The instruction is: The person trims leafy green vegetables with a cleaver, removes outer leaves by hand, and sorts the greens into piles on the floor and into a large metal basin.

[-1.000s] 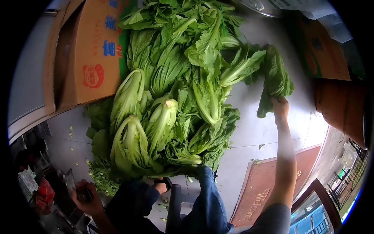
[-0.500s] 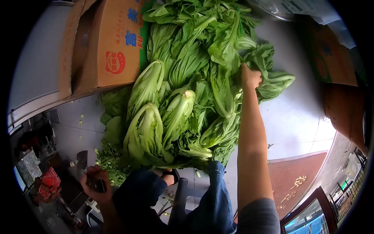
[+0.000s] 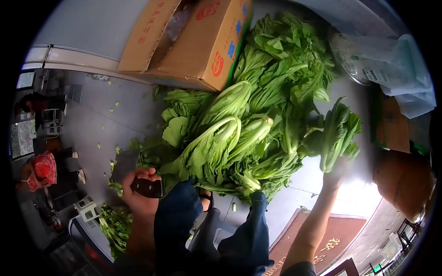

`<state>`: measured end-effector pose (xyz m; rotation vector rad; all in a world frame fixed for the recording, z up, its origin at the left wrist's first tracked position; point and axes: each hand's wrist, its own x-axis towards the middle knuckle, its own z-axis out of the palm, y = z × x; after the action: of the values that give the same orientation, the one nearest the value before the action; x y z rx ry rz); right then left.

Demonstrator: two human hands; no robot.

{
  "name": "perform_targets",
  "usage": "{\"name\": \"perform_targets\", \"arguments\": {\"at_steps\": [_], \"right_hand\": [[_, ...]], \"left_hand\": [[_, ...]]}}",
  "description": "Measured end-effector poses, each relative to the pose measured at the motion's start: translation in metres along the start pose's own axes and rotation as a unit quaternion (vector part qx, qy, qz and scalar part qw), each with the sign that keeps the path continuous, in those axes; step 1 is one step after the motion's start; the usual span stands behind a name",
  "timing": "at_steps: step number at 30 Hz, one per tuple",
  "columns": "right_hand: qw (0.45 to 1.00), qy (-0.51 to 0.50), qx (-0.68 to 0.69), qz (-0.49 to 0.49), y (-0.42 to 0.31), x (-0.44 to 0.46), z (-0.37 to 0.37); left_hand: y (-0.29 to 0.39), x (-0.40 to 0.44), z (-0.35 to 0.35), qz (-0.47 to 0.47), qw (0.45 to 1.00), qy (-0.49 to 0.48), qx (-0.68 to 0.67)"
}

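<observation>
My left hand is closed around the dark riveted handle of a cleaver, whose broad blade points up and away from me. On the right, my right hand, blurred by motion, grips the base of a head of leafy mustard greens. It is lifted beside the big pile of mustard greens on the grey floor. Several heads at the pile's near side lie with their pale stem ends showing. My legs are bent in front of the pile.
An open cardboard box stands behind the pile on the left. At the far right are a metal basin with plastic bags, and a brown pot. More greens lie at lower left. A person in red is farther left.
My right hand has pulled a head of mustard greens off the pile's right side and swung it toward me. The cleaver has moved up and right, and my view has shifted left.
</observation>
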<state>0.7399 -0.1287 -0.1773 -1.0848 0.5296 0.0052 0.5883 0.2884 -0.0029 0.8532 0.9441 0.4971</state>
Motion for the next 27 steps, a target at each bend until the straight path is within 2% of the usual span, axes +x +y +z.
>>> {"name": "perform_targets", "arguments": {"at_steps": [1,2,4,5,6,7,8,11,12,13,14,16,19,20,21,22,23,25,26,27], "right_hand": [[1.0,-0.003,0.003,-0.025,-0.01,-0.025,0.023],[0.992,-0.054,-0.11,-0.01,-0.021,-0.045,0.041],[0.994,-0.101,-0.05,0.012,-0.023,-0.094,0.097],[0.988,-0.139,-0.062,0.027,-0.024,-0.119,0.128],[0.969,-0.201,-0.132,0.056,-0.017,-0.135,0.147],[0.947,-0.245,-0.208,0.026,-0.004,-0.148,0.168],[0.909,-0.302,-0.286,0.028,0.013,-0.156,0.187],[0.804,-0.363,-0.458,-0.106,0.093,-0.155,0.244],[0.773,-0.404,-0.485,-0.057,0.136,-0.147,0.25],[0.692,-0.459,-0.541,-0.132,0.16,-0.139,0.253],[0.648,-0.488,-0.556,-0.181,0.164,-0.135,0.257],[0.619,-0.47,-0.567,-0.272,0.171,-0.141,0.256],[0.725,-0.443,-0.47,-0.237,0.125,-0.16,0.238],[0.752,-0.434,-0.388,-0.308,0.11,-0.157,0.223],[0.806,-0.408,-0.341,-0.26,0.109,-0.155,0.195],[0.853,-0.299,-0.384,-0.186,0.098,-0.155,0.17],[0.878,-0.196,-0.405,-0.162,0.098,-0.149,0.146],[0.862,-0.068,-0.497,-0.065,0.132,-0.126,0.066],[0.782,-0.077,-0.618,-0.024,0.156,-0.121,0.014],[0.765,-0.073,-0.637,0.06,0.183,-0.12,-0.033]], "left_hand": [[0.001,0.001,-0.006,-0.016,0.999,-0.042,-0.005],[0.0,-0.001,-0.007,0.0,0.999,-0.048,-0.017],[0.002,-0.002,-0.008,0.037,0.997,-0.061,-0.04],[0.007,-0.006,-0.003,0.045,0.997,-0.054,-0.039],[0.008,-0.008,0.0,0.057,0.997,-0.035,-0.049],[0.009,-0.009,0.002,0.07,0.996,-0.015,-0.06],[0.011,-0.01,0.003,0.083,0.994,0.008,-0.07],[0.014,-0.007,-0.005,0.108,0.99,-0.009,-0.089],[0.014,-0.008,-0.006,0.112,0.99,-0.006,-0.088],[0.015,-0.007,-0.006,0.108,0.99,-0.009,-0.088],[0.013,-0.007,-0.007,0.103,0.991,-0.011,-0.085],[0.011,-0.006,-0.008,0.084,0.993,-0.025,-0.074],[0.007,-0.01,-0.009,0.048,0.996,-0.029,-0.07],[0.007,-0.013,-0.011,0.033,0.997,-0.034,-0.066],[0.007,-0.014,-0.01,0.022,0.997,-0.044,-0.066],[0.006,-0.014,-0.01,0.013,0.996,-0.056,-0.068],[0.005,-0.013,-0.01,0.025,0.995,-0.073,-0.066],[0.007,-0.014,-0.011,0.025,0.995,-0.06,-0.072],[0.009,-0.015,-0.012,0.024,0.996,-0.051,-0.073],[0.009,-0.016,-0.009,0.038,0.995,-0.063,-0.07]]}}
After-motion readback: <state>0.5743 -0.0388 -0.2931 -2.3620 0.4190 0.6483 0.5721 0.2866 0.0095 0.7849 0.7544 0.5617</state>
